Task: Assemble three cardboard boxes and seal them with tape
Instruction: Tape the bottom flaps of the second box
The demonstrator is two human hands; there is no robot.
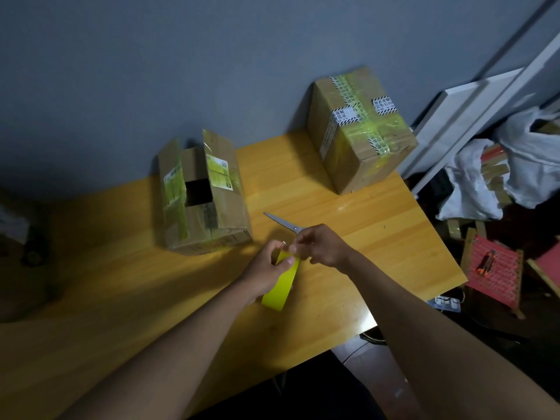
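Here, hands: two bare hands met over the middle of the desk (348, 207), both forearms reaching in from the near edge.
Left hand: the left hand (268, 268) pinched a yellow tape strip (280, 284) near its top end, thumb pressed on the face, the grip closed on it.
Right hand: the right hand (321, 245) had its fingers curled at the strip's upper end; its grip was narrow, and whether it pinched the tape or the scissors could not be told.
Tape: one loose strip, hanging from the fingers down toward the desk.
Scissors: one pair of scissors (283, 222) lay on the desk, blades closed and pointing away to the left, handles hidden behind the right hand.
Boxes: two cardboard boxes stood on the desk, well apart.
Open box: the open box (206, 204) sat left of the hands, its top flaps partly folded, a dark gap between them, old greenish tape on its flaps.
Sealed box: the sealed box (360, 128) stood at the far right corner, crossed with greenish tape and striped labels.
Beside the desk: white boards (463, 116), white bags (472, 180) and one red stool (494, 274) lay to the right.
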